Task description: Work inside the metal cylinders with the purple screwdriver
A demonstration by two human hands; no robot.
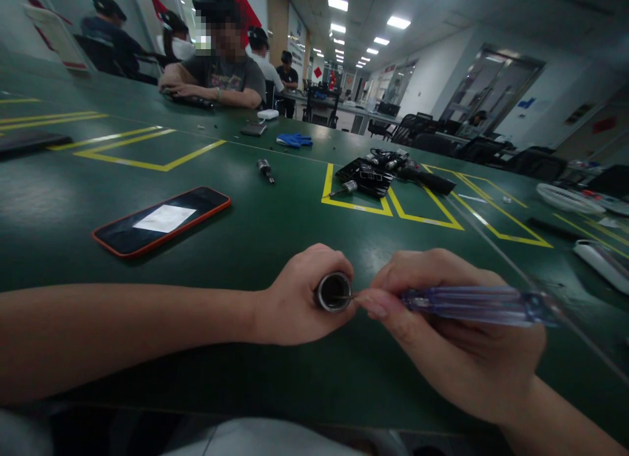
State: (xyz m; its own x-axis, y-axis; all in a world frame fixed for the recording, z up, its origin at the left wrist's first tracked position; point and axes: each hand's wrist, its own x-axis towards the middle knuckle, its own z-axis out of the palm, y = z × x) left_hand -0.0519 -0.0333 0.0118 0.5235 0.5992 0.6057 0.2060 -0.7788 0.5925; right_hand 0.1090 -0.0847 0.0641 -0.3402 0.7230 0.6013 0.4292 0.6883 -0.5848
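My left hand (299,299) is wrapped round a dark hollow metal cylinder (319,293), its round open end turned up toward me. In my right hand (462,338) is a screwdriver with a clear purplish handle (472,305), held near its shaft between thumb and fingers. The screwdriver's thin tip reaches into the mouth of the cylinder; what it touches inside is too dark to tell. Both hands are close together above the green table near its front edge.
A phone in an orange case (162,221) lies left. Beyond my hands are a small metal part (265,170), blue gloves (293,140) and a black bag (366,176) with metal parts on it. Yellow tape marks the green table (275,227). Across it sits a person (221,69).
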